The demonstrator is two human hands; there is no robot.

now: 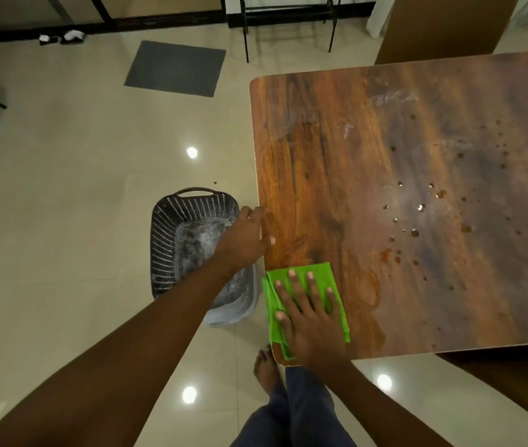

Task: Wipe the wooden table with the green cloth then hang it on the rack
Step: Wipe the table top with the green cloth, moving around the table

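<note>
The desk (385, 188) has a basket (159, 253) on the floor beside its left edge. The cloth (270, 301) lies on its near left corner, pressed by the right hand (311, 321), grip spread flat. The left hand (246, 233) touches the desk's edge, grip apart. Drops (420, 208) dot the right.

Domestic dining area; glossy tiled floor (79, 140); wooden worktop (417, 156); grey doormat (175, 68); plastic laundry basket (172, 240); bare foot (266, 369).
</note>
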